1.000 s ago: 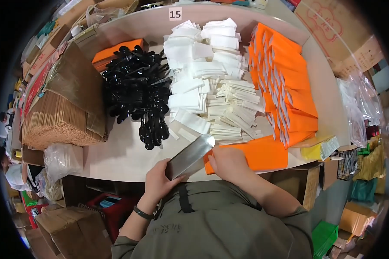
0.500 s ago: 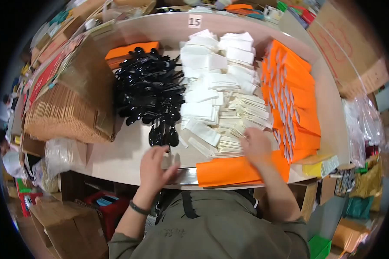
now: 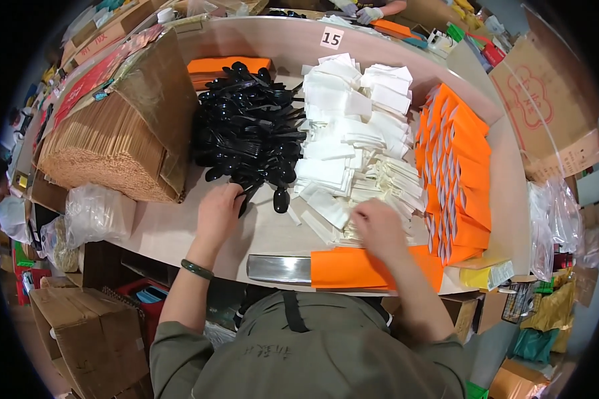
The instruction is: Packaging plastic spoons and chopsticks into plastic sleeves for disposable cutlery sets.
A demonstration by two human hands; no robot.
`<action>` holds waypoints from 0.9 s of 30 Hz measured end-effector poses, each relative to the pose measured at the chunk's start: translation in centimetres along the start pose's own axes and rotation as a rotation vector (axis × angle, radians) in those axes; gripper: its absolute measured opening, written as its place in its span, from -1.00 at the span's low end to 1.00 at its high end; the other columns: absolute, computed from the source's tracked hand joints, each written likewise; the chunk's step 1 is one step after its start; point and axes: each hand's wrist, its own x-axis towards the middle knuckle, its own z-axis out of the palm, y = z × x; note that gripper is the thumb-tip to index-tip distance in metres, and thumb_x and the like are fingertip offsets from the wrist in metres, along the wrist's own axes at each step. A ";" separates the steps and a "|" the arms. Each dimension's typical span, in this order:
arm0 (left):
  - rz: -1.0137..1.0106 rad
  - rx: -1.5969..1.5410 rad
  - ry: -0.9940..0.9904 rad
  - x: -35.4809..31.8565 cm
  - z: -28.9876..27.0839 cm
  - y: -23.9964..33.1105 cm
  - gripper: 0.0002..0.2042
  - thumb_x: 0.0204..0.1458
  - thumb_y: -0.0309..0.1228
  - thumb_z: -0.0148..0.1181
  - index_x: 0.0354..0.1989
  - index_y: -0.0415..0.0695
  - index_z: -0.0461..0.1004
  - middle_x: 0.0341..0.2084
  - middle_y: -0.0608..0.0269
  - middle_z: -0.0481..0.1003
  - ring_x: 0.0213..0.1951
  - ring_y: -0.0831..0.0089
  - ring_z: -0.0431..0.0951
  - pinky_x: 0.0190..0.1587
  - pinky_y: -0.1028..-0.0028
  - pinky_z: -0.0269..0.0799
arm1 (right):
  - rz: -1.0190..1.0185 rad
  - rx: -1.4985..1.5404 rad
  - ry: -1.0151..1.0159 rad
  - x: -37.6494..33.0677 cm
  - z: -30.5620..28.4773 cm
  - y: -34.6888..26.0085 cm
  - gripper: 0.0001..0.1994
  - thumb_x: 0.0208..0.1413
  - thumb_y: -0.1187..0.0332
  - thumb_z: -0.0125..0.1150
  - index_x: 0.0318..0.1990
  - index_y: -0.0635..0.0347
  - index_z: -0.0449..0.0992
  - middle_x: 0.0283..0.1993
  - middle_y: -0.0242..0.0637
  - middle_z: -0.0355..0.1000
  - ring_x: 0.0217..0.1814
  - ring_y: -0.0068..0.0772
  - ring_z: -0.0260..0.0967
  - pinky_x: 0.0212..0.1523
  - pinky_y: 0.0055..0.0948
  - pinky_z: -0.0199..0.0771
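Just below both hands, an orange pouch [image 3: 349,268] covered the right end of a metal tray [image 3: 278,268]. Beyond it, the left hand [image 3: 218,211] bent its fingers at black cutlery [image 3: 249,126], the right hand [image 3: 382,229] at cream packets [image 3: 404,187]; whether either gripped anything could not be told. Tangled handles seemed to call for a light pinch. Left of the left hand, a cardboard box [image 3: 150,100] hemmed the cutlery; past the right, white napkins [image 3: 333,130] crowded close; farthest ahead were a co-worker's gloved hands [image 3: 370,14].

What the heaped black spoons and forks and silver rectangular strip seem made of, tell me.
Heaped black spoons and forks: probably smooth moulded plastic, given their sharp highlights and uniform colour. Silver rectangular strip: apparently polished metal, from its grey sheen and reflections; a metallic coating is possible.
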 end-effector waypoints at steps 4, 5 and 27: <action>-0.144 -0.160 0.053 -0.9 0.2 2.1 -0.85 0.08 -0.47 0.24 -0.18 -0.13 0.51 -0.33 0.07 0.55 -0.27 0.03 0.57 -0.24 0.23 0.48 | -0.167 -0.403 -0.133 1.7 5.7 -0.3 -0.92 -0.05 0.46 0.21 -0.40 0.27 0.55 -0.32 -0.07 0.42 -0.23 0.03 0.41 -0.16 -0.10 0.45; -0.172 -0.205 0.092 -1.6 0.1 2.1 -0.86 0.11 -0.46 0.23 -0.17 -0.13 0.50 -0.32 0.04 0.56 -0.29 0.02 0.57 -0.25 0.24 0.49 | -0.174 -0.402 -0.135 1.7 6.0 -0.3 -0.92 -0.05 0.46 0.21 -0.40 0.27 0.55 -0.32 -0.07 0.42 -0.23 0.03 0.41 -0.16 -0.10 0.45; -0.395 -0.458 0.105 -11.1 -2.5 2.4 -0.87 0.14 -0.51 0.21 -0.16 -0.23 0.59 -0.44 0.14 0.50 -0.45 0.34 0.48 -0.36 0.46 0.39 | -0.494 0.228 -0.275 -2.3 7.4 -7.6 -0.82 -0.04 0.32 0.35 -0.44 0.17 0.46 -0.36 -0.20 0.37 -0.25 -0.07 0.35 -0.23 -0.19 0.37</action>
